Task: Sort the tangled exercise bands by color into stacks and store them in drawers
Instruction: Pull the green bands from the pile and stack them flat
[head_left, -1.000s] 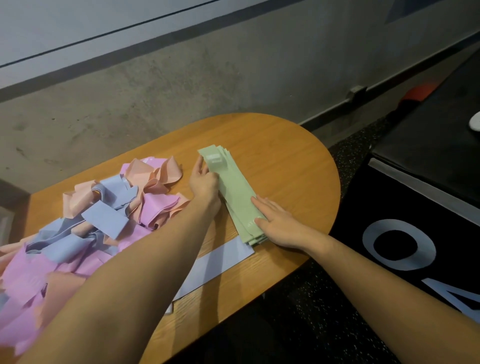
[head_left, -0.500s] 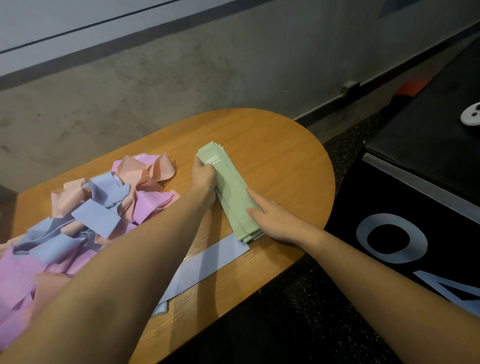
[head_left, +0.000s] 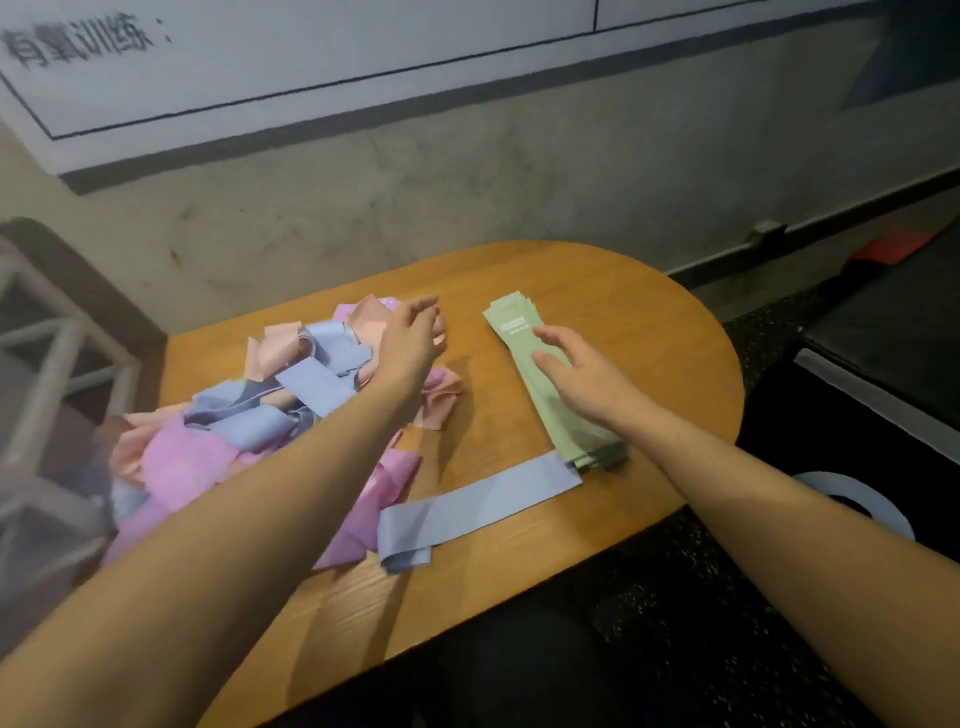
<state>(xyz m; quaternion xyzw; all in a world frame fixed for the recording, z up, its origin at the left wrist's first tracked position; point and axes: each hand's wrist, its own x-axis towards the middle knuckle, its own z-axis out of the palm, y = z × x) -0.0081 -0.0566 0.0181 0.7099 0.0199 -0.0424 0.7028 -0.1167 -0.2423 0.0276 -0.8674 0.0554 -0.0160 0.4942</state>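
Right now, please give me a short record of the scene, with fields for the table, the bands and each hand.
table: oval wooden top
sorted stack: green bands, flat, on the table's right part
unsorted pile: pink, peach and blue bands, tangled, on the left part
loose band: one blue band, flat, near the front edge, one end under the green stack
left hand: open, above the pile, holds nothing
right hand: open, above the green stack, holds nothing
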